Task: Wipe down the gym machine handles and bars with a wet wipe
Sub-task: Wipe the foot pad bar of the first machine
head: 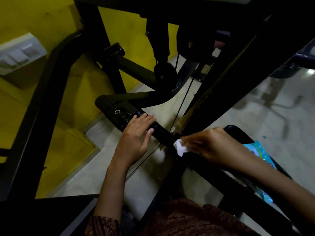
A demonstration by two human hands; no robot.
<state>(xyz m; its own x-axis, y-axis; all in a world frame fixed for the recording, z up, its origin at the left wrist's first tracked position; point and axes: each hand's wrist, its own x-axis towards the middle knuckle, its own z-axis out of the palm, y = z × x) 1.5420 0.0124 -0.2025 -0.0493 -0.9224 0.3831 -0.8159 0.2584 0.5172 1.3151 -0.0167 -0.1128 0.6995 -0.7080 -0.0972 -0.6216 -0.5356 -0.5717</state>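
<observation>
A black padded bar (162,132) of the gym machine runs from the middle of the view down to the right. My left hand (136,137) rests on its upper part, fingers laid over the bar near a bolted joint (117,111). My right hand (211,143) is blurred and presses a crumpled white wet wipe (179,147) against the bar lower down. The bar's lower stretch is hidden under my right hand and forearm.
A blue wet-wipe packet (259,150) lies on a black seat pad (238,133) at the right, partly behind my right forearm. Black frame beams, pulleys (164,72) and a thin cable (182,103) cross the view. A yellow wall with a white switch plate (18,51) is at left; pale floor tiles lie below.
</observation>
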